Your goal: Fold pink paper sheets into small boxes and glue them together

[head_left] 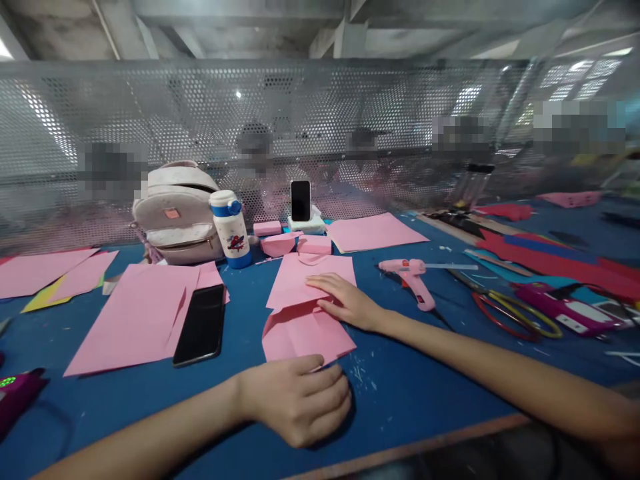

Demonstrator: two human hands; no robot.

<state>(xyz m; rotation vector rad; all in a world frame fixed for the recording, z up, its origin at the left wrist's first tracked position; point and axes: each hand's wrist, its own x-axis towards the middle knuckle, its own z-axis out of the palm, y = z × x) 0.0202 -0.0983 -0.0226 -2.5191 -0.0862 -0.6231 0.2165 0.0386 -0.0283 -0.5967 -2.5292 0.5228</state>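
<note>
A sheet of pink paper (315, 335) lies in front of me on the blue table, its far part creased and lifted a little. My right hand (350, 303) rests across it with fingers stretched out and slightly apart, over the join with another pink sheet (290, 283) behind. My left hand (303, 400) is curled at the near edge of the front sheet, knuckles up. The palm and fingertips are hidden, so I cannot see what, if anything, is in it. Right of the papers lies a pink hot glue gun (414, 280) with a glue stick in its back.
Left are a black phone (201, 327) and larger pink sheets (135, 313). A backpack (175, 213), a bottle (231, 230) and an upright phone (301, 201) stand behind, before a perforated metal screen (320, 120). Scissors (515, 313) and a purple device (570, 310) lie right.
</note>
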